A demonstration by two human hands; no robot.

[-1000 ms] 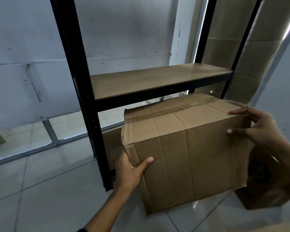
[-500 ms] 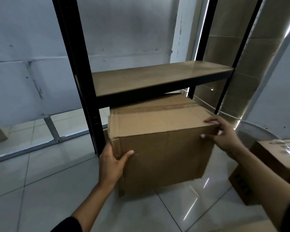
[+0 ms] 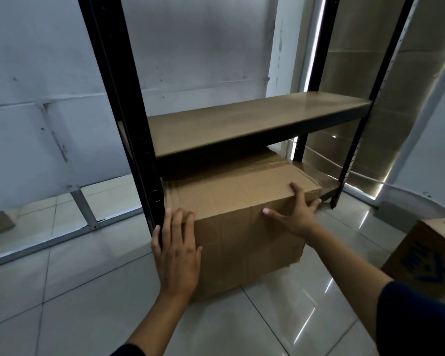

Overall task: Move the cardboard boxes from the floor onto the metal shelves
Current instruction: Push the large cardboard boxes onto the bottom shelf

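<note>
We see the cardboard box [image 3: 242, 201] partway into the lowest bay of the metal shelf unit [image 3: 254, 124], under 1 bare board. Left hand [image 3: 176, 249] presses its front face, fingers straight. Right hand [image 3: 297, 213] lies flat over the top-right front edge. A 2nd box [image 3: 427, 258] sits on the floor [image 3: 62, 291].

The cardboard box [image 3: 242, 217] has slid deeper under the shelf board [image 3: 242, 127] — left hand [image 3: 176, 250] now flat against its front, no longer gripping the corner.

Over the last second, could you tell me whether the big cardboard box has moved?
Yes. The cardboard box has gone farther back under the middle shelf board, in between the black uprights, with both hands flat against it.
</note>
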